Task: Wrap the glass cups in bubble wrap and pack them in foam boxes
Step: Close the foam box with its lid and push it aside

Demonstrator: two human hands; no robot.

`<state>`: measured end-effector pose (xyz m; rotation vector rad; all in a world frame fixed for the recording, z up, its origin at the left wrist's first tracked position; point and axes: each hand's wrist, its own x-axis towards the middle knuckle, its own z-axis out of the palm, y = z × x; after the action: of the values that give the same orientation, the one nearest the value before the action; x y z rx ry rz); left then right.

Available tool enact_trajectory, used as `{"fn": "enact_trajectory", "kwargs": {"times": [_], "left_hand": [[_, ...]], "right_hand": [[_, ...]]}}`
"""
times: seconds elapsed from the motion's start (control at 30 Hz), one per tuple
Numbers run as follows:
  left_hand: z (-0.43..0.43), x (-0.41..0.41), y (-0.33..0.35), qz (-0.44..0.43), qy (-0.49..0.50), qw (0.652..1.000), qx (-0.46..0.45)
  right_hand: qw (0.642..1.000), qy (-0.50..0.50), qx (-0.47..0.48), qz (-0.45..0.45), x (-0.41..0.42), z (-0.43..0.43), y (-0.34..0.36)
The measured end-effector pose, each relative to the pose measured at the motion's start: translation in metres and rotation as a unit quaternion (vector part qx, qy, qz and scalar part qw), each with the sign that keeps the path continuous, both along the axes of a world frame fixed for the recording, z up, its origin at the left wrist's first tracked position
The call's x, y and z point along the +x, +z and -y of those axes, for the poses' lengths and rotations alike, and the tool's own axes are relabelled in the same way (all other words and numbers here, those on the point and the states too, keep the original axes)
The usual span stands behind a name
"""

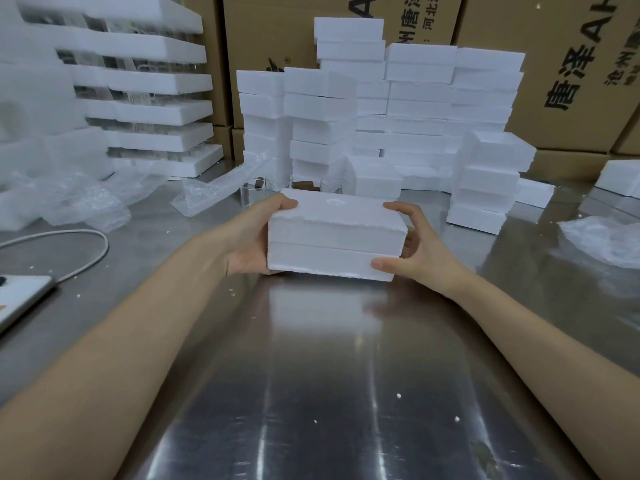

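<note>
A closed white foam box [334, 242], lid on its base, sits at the centre of the steel table [311, 358]. My left hand [249, 237] grips its left end, thumb on the lid's top edge. My right hand [414, 251] grips the right end, thumb on the lower front corner and fingers over the top. Its contents are hidden. Behind the box stand clear glass cups [258, 192] with cork pieces. Bubble wrap [207, 194] lies left of them.
Stacks of foam boxes [415, 109] fill the back of the table, with more at the right [485, 188]. Foam trays of glassware [156, 81] rise at back left. Cardboard cartons [571, 81] stand behind. A device [17, 299] with a white cable [90, 258] lies at left. Crumpled wrap [602, 237] lies at right.
</note>
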<state>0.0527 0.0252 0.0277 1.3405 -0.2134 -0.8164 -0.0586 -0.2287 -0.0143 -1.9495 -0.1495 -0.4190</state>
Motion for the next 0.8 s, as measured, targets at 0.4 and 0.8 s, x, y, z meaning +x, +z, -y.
{"fn": "enact_trajectory", "kwargs": {"times": [0.4,0.8], "left_hand": [[0.004,0.001,0.001,0.028,0.038,0.998,-0.038],[0.034,-0.005,-0.031,0.11,0.184,0.976,-0.039]], "right_hand": [[0.948,0.056,0.287,-0.13,0.0,-0.012,0.014],[0.879,-0.011,0.477,-0.014,0.005,0.004,0.053]]}}
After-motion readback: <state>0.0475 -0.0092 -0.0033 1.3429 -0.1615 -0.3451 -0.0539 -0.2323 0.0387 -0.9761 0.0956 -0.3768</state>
